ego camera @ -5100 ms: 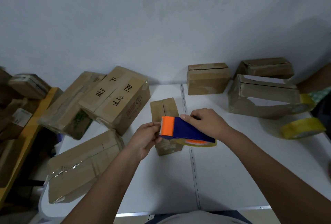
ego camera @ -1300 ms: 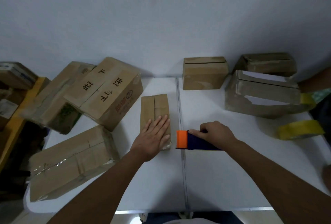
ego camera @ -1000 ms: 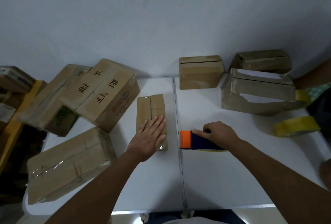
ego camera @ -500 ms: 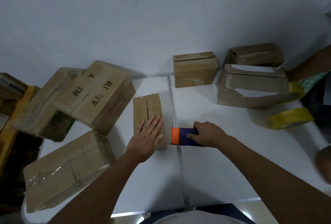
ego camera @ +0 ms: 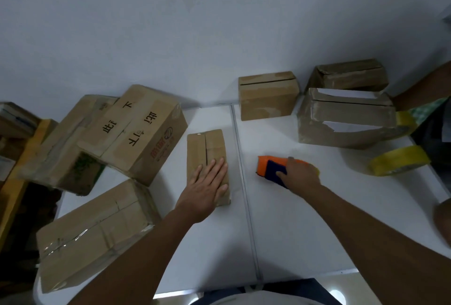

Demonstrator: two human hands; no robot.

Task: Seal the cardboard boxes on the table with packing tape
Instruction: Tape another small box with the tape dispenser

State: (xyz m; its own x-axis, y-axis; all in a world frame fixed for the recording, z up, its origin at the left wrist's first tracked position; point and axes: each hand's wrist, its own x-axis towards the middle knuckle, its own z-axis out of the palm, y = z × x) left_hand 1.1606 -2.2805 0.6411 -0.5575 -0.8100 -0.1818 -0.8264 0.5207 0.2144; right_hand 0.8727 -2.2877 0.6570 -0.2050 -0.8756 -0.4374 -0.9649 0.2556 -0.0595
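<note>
A small flat cardboard box (ego camera: 205, 148) lies in the middle of the white table (ego camera: 292, 219), its top seam running away from me. My left hand (ego camera: 207, 188) rests flat on the box's near end, fingers straight. To the right, my right hand (ego camera: 299, 174) grips the orange and blue tape dispenser (ego camera: 268, 166), which sits low on the table, apart from the box. A bit of yellowish tape roll shows past my knuckles.
Large boxes crowd the left: one with printed characters (ego camera: 136, 131), one taped at the front left (ego camera: 95, 234). At the back right stand three more boxes (ego camera: 268, 96). A yellow tape roll (ego camera: 399, 163) lies at the right. Another person's arm shows at the right edge.
My right hand has moved the dispenser rightward, away from the small box. My left hand has stayed flat on the box.
</note>
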